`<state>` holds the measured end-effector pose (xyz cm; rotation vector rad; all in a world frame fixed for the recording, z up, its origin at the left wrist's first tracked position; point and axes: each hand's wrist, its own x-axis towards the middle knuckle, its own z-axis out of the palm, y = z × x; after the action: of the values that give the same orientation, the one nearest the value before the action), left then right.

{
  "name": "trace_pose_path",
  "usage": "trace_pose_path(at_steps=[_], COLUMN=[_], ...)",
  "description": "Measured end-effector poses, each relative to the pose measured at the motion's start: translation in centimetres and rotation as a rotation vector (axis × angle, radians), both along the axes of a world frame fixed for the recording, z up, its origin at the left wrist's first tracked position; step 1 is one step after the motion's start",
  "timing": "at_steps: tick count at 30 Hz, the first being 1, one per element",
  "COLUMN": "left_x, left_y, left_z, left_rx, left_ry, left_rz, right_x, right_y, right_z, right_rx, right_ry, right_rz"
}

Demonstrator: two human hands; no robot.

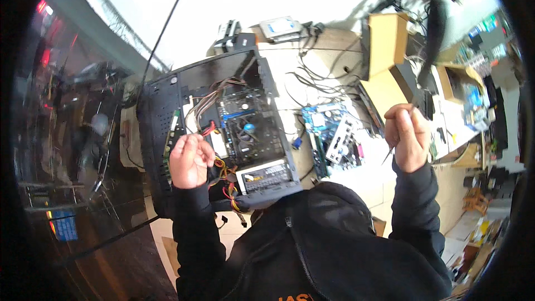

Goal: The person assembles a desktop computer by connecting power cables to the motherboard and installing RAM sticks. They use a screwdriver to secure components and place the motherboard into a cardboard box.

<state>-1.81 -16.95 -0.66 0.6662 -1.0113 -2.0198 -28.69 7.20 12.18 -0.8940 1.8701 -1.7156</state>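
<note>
Your right hand (pixel 408 136) grips a thin tool (pixel 388 154), long axis slanting, tip pointing lower left — right of the open computer case (pixel 159 100); your left hand (pixel 192 159) curls over the case — whether holding anything, I can't tell

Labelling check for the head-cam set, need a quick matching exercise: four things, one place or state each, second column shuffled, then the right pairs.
Things:
1. Power supply unit
2. Right hand
3. Blue circuit board
4. Left hand

Places or states:
A. Lying to the right of the open computer case
B. Fingers curled, above the case
C. Inside the case, at the edge nearest the person
D. Fingers pinching a slim pointed tool

Pairs: 1-C, 2-D, 3-A, 4-B
</note>
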Motion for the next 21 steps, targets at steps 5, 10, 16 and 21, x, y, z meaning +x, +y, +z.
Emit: trace_pose_path(at_steps=[5, 10, 16, 21], left_x=[-1.2, -2.0, -6.0, -12.5], left_y=[6.9, 13.7, 18.6, 20.7], left_z=[1.4, 0.9, -0.4, -0.3], left_rx=[-0.109, -0.162, -0.202, -0.597], left_ry=[-0.166, -0.342, -0.624, -0.731], left_rz=[-0.25, -0.445, -0.694, -0.823], right_x=[-2.2, -1.1, -2.5, -5.7], right_y=[11.0, 20.7, 22.3, 20.1], right_z=[-10.3, -19.5, -24.0, -26.7], right_rx=[0.42, 0.805, 0.877, 0.728], right_ry=[0.187, 0.215, 0.357, 0.459], right_rz=[-0.35, -0.458, -0.433, -0.375])
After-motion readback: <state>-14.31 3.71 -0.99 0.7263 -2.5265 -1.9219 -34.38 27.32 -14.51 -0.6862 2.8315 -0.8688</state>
